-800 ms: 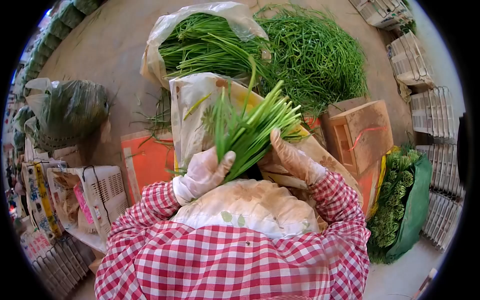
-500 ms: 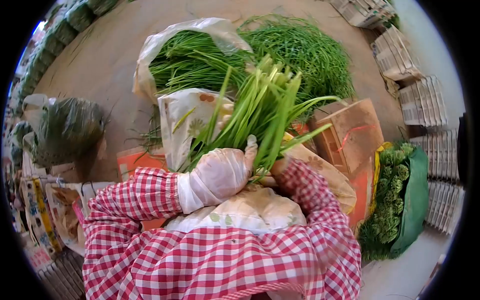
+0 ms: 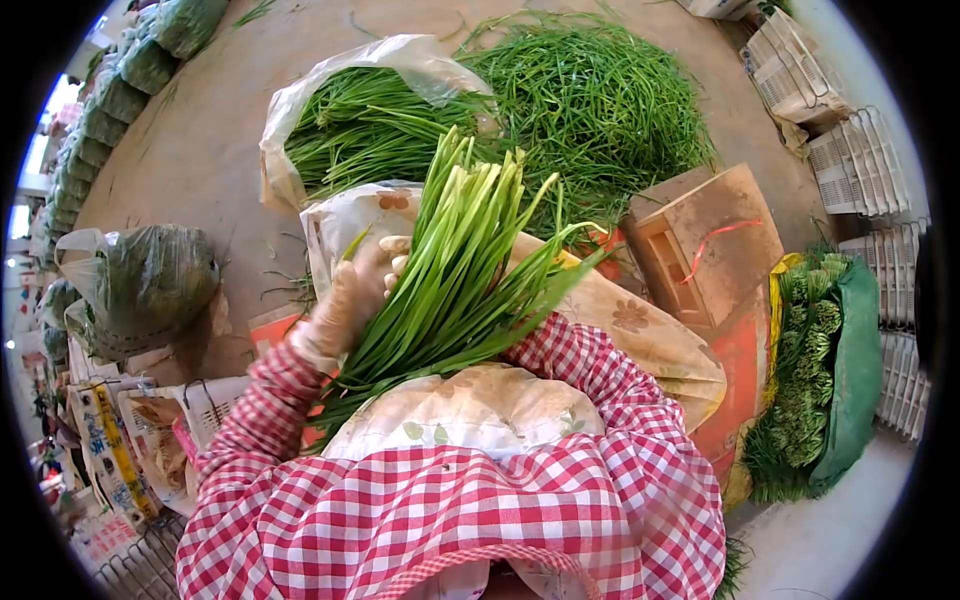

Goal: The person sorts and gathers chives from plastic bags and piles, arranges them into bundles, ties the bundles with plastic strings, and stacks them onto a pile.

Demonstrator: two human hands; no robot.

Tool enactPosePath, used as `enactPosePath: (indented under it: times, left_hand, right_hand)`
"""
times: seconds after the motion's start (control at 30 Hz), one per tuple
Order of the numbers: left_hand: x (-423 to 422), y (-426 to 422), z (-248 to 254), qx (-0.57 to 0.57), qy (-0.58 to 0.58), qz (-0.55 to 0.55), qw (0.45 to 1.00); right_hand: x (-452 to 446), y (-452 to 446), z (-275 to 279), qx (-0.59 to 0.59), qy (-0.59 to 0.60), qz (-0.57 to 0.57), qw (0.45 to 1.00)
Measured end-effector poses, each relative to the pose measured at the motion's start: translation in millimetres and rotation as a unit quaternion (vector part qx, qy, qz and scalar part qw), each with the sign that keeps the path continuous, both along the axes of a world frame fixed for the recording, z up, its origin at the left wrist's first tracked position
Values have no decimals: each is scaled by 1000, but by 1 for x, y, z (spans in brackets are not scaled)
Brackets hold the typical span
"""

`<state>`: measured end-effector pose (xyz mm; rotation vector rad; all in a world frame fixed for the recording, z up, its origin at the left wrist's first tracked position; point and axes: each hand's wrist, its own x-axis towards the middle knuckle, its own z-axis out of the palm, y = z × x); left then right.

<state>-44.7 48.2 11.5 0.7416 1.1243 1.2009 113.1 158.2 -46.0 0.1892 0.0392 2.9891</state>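
A thick bunch of long green stalks slants across my lap, pale ends upward and dark leaves trailing to the lower left. My left hand, in a thin glove, is at the bunch's left side, slightly blurred, its fingers apart. Beneath the stalks is my right hand; only its fingertips show at the bunch's left edge, curled round from below, and the bunch hides the rest. Under the bunch lies a floral cloth over my lap.
Ahead are an open plastic bag of greens and a loose green heap. A wooden box stands at right, beside bundled greens in green wrapping. A filled bag sits left; crates line the right.
The bunch has turned more upright and moved left. My left hand has come off the front of the bunch to its left side. My right hand remains underneath, and the view has shifted slightly.
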Motion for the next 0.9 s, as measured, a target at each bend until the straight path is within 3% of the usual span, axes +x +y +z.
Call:
enactPosePath:
  times: [0.03, 0.07, 0.1, 0.17, 0.27, 0.33, 0.37, 0.43, 0.5, 0.53, 0.57, 0.63, 0.67, 0.7, 0.77, 0.83, 0.87, 0.9]
  left_hand:
    - [8, -11, -34, 26, -229, -6, 973]
    - [14, -21, -50, 53, -447, -12, 893]
    - [16, -30, -50, 50, -448, -12, 893]
    - [21, -44, -51, -32, -148, -7, 988]
    - [27, -53, -29, -59, -93, -73, 991]
    - [17, -51, -38, -91, -70, -145, 983]
    - [14, -51, -38, -84, -31, -178, 980]
    - [25, -46, -22, -115, -74, -151, 979]
    - [30, -44, -12, -141, -118, -115, 976]
    - [29, -44, -11, -150, -92, -109, 978]
    - [29, -43, -9, -157, -66, -103, 980]
    - [34, -41, 6, -156, -46, -69, 984]
    - [36, -39, 12, -165, -49, -41, 984]
    - [37, -38, 15, -175, -52, -14, 983]
    - [34, -38, 12, -167, -36, -2, 985]
    - [33, -39, 8, -143, 10, 15, 990]
    - [29, -45, -4, -134, -5, 7, 991]
    - [29, -46, -6, -134, -6, 8, 991]
  right_hand:
    - [3, 2, 5, -2, -8, -1, 1000]
    - [6, 5, 9, -3, -15, -6, 1000]
    - [7, 8, 13, -4, -21, -12, 1000]
    - [9, 16, 23, -9, -36, -35, 999]
    - [10, 39, 37, -4, -78, -72, 994]
    - [9, 62, 39, 76, -142, -119, 980]
    - [9, 80, 35, 170, -186, -146, 957]
    - [16, 116, 33, 339, -252, -141, 895]
    - [20, 155, 37, 348, -294, -139, 879]
    - [27, 169, 50, 365, -349, -203, 839]
    - [35, 181, 69, 379, -400, -266, 791]
    - [50, 187, 105, 552, -461, -343, 604]
    - [59, 198, 99, 546, -420, -329, 646]
    - [49, 182, 107, 549, -415, -325, 649]
    - [30, 121, 130, 563, -463, -205, 653]
    - [27, 94, 95, 739, -413, -173, 504]
    - [26, 83, 80, 719, -405, -209, 526]
    - [25, 74, 93, 711, -447, -192, 508]
